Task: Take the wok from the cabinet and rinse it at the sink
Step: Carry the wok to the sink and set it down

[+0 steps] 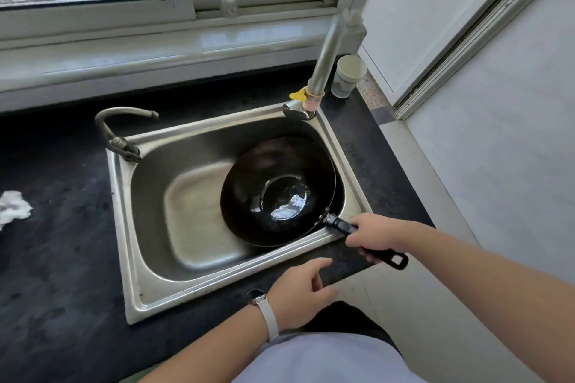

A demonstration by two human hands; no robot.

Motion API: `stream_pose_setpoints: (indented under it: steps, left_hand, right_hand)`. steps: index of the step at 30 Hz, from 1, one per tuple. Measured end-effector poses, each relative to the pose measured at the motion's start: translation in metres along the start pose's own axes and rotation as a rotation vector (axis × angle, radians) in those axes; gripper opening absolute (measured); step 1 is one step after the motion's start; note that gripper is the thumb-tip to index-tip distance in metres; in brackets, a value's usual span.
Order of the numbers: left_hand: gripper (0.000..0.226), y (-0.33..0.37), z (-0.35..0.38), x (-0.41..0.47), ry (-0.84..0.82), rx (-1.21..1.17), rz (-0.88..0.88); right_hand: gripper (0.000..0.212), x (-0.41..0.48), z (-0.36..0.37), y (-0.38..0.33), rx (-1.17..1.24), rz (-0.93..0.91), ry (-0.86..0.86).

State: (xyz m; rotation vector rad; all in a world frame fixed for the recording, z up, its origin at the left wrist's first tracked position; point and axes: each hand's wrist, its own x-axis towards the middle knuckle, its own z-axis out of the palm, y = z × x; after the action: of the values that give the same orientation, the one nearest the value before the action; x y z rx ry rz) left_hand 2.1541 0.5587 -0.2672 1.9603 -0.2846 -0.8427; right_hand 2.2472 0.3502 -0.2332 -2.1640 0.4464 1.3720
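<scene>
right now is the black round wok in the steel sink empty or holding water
Holding a little water: a shiny pool sits in the bottom of the black round wok; right hand grips its handle.

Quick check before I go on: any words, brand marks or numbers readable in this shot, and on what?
Paper cup: a greenish printed band, too blurred to read.
Sink rim, near the wok handle: a faint stamped mark, too small to read.
Nothing else carries text.

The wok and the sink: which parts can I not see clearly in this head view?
- Wok handle: its middle is hidden by the right hand.
- Sink drain: not visible; the wok may cover it.
- Tap at the back corner: too blurred to tell whether water runs.
- Paper cup print: too small to read.
- White cloth: cut off by the left edge.
- Left hand: its palm faces away.
</scene>
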Motion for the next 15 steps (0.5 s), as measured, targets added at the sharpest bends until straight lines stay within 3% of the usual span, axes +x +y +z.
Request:
stream_pose_setpoints:
  steps: [7, 15]
  left_hand:
    - [0.041, -0.006, -0.018, 0.018, 0.175, -0.037, -0.085]
    - [0.029, 0.007, 0.001, 0.035, 0.264, -0.148, -0.151]
  right_hand:
    - [0.021, 0.009, -0.039, 0.009, -0.651, -0.192, 0.143]
    - [0.013, 0.025, -0.095, 0.013, -0.935, -0.403, 0.227]
